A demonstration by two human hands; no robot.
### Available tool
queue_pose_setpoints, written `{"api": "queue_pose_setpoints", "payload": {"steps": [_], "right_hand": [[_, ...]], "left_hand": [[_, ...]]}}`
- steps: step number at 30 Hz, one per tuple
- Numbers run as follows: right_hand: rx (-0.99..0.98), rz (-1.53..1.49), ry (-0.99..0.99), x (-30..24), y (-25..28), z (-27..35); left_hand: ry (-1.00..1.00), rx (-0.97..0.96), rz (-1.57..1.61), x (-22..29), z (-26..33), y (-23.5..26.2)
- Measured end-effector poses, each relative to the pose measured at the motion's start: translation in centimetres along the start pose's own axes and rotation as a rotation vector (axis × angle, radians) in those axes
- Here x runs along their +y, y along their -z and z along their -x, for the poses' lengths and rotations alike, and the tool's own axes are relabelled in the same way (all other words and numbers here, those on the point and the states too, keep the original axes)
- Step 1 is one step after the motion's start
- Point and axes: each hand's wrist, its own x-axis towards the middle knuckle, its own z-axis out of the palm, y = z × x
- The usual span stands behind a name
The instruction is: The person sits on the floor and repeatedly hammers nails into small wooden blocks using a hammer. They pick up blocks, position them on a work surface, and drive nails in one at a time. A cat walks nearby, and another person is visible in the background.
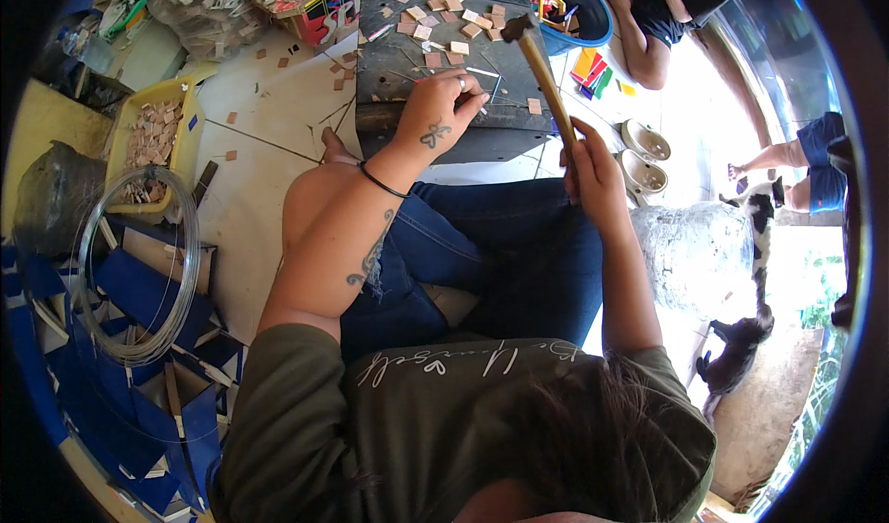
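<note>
My right hand [594, 173] grips the lower handle of a hammer [548, 80], its head raised beside the far right part of a dark block-like work surface [398, 120]. Over the near part of that surface, my left hand [439, 106] is closed, fingertips pinched together; what they hold is too small to make out. A thin metal rod [495, 89] lies just right of the fingertips. Small square wooden pieces [457, 48] are scattered across the far half, and one more wooden piece [534, 106] sits near the right edge.
At left stand a yellow tray [192, 120] of wooden pieces, a wire coil [190, 273] and blue boxes [139, 287]. A blue tub [602, 37] is far right, near a seated person [653, 55]. Clogs [641, 173], a clear plastic container [694, 254] and two cats [741, 345] are at right.
</note>
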Motion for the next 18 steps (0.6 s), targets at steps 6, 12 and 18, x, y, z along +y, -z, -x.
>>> {"api": "queue_pose_setpoints", "payload": {"steps": [6, 12, 18], "right_hand": [[0.059, 0.293, 0.276, -3.1, 0.2, 5.3], [0.067, 0.459, 0.326, -3.7, 0.3, 6.3], [0.033, 0.425, 0.346, -3.7, 0.5, 6.1]], "left_hand": [[0.037, -0.037, -0.008, -0.2, 0.1, -0.2], [-0.004, -0.029, -0.016, -0.5, 0.1, -0.3], [0.014, -0.024, -0.004, -0.4, 0.3, -0.3]]}}
